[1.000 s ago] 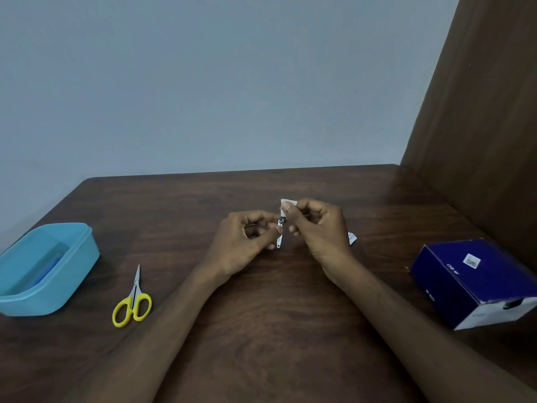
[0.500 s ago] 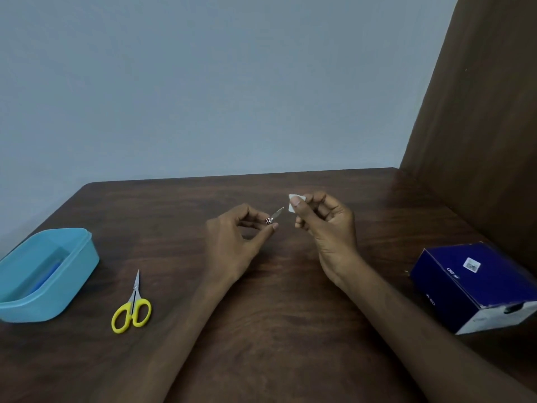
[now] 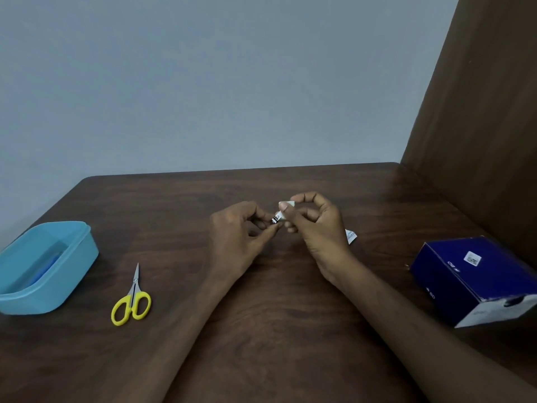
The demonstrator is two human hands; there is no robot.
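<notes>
Small white paper wrapper is held above the dark wooden table, pinched between thumb and forefinger of my right hand. My left hand pinches a tiny black-and-white piece at its lower end. Nearest I see yellow-handled scissors, then a navy cardboard box, a light blue plastic tub and a white paper scrap behind my right hand.
</notes>
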